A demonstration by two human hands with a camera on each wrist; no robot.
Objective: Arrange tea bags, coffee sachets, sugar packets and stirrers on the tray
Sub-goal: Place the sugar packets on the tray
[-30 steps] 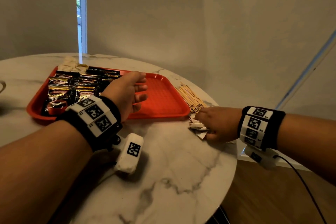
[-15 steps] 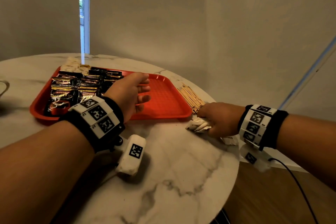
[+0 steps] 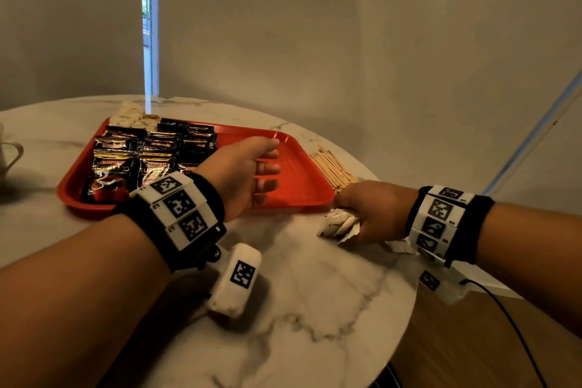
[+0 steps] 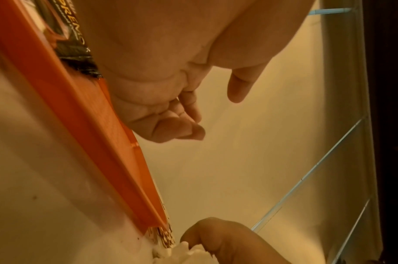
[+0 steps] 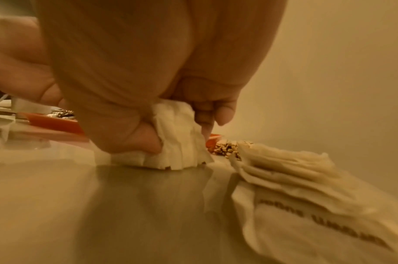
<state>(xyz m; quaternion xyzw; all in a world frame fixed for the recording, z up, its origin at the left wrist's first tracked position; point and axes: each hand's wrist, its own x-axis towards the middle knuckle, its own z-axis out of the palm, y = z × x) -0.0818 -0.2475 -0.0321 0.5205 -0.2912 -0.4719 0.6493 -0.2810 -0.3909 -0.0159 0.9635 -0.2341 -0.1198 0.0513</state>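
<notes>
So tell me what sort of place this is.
Probably a hotel room or cafe corner: a round white marble table against plain walls, a red plastic tray of black coffee sachets, and wooden stirrers.

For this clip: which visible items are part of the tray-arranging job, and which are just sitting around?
Job:
red tray
coffee sachets on the tray
pale packets at the tray's far corner
stirrers on the table beside the tray
white packets gripped by the right hand
more white packets on the table

Lying about:
cup, left edge
marble table
</notes>
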